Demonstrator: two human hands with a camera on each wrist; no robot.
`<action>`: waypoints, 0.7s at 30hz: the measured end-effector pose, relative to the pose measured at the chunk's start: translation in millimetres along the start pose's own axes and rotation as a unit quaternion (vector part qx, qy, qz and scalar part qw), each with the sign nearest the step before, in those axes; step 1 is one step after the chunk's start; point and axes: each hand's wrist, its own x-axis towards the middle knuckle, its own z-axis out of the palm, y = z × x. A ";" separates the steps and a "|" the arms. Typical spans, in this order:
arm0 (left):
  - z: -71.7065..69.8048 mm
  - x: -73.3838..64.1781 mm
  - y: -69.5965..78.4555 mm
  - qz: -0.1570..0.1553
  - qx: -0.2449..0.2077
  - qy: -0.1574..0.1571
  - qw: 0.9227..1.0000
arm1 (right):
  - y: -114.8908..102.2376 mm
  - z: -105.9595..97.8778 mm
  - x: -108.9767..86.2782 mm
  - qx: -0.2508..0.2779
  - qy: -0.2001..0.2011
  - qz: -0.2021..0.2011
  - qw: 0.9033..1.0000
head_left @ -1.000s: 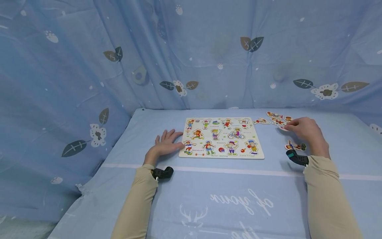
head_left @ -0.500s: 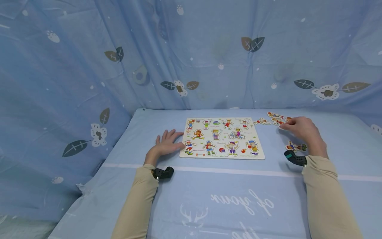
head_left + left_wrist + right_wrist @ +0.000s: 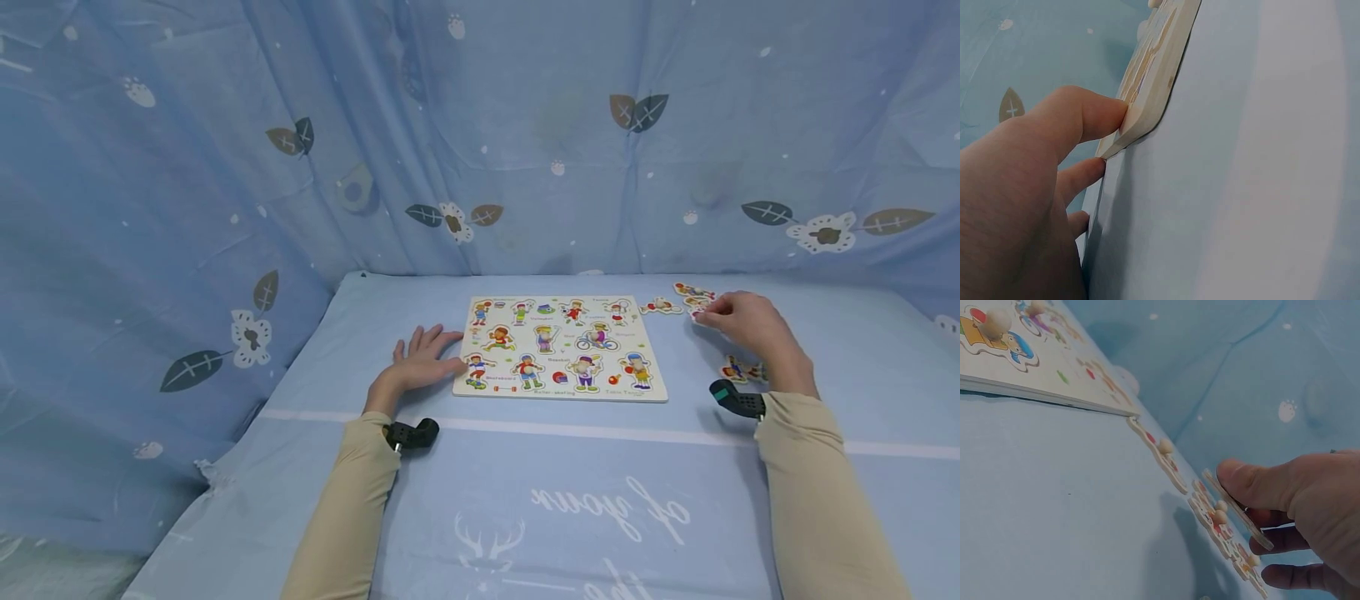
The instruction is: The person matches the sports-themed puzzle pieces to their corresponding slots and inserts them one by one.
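Observation:
A pale wooden knob puzzle board (image 3: 654,388) printed with sports figures lies flat on the table. My left hand (image 3: 416,368) rests at its left side, fingers spread; the thumb touches the board's near corner in the left wrist view. To the right of the board, my right hand (image 3: 759,332) pinches a thin puzzle piece (image 3: 1235,507) between thumb and fingers. This piece is held just above several loose pieces, its face mostly hidden. One loose piece (image 3: 662,306) lies beside the board's far right corner, and another loose piece (image 3: 741,369) lies nearer, partly behind the right wrist.
A blue cloth with white lettering covers the table (image 3: 570,467). Behind and to the left hangs a blue patterned curtain (image 3: 525,125). More loose pieces (image 3: 693,291) overlap near the table's far edge. Each wrist wears a black camera mount (image 3: 738,400).
My right hand has shifted slightly left with the pinched piece, toward the board. The left hand stays at the board's corner. The whole head view has drifted a little.

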 end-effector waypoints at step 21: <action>-1.2 -3.7 2.6 0.000 -0.004 -0.001 1.000 | -30.1 0.3 -0.5 -0.007 0.022 -0.026 0.999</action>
